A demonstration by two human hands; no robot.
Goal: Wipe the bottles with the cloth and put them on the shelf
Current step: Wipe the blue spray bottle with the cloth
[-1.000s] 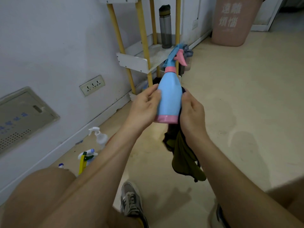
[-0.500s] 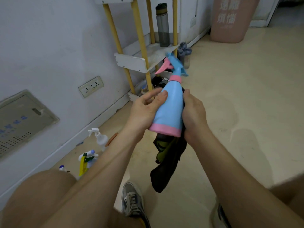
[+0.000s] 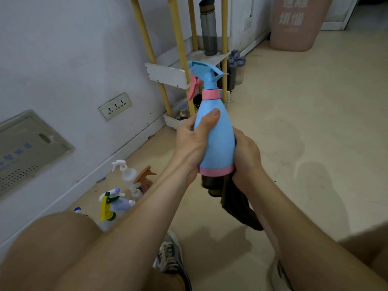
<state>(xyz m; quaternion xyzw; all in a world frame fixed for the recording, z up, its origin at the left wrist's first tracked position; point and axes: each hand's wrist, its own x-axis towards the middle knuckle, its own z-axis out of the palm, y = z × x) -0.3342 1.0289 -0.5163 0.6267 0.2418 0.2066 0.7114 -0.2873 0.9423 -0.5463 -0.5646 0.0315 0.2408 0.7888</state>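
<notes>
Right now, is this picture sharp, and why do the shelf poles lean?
Head view: the blue spray bottle is sharp, the dark cloth under it slightly smeared; the wide lens splays the yellow shelf poles; soft light leaves faint shadows on the floor.

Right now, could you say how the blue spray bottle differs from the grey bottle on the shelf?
The blue spray bottle has a pink trigger and tapers upward; the grey bottle is a straight cylinder with a dark cap. The blue spray bottle is held between the left hand and the right hand with the cloth; the grey bottle stands on the shelf. Both are upright.
</notes>
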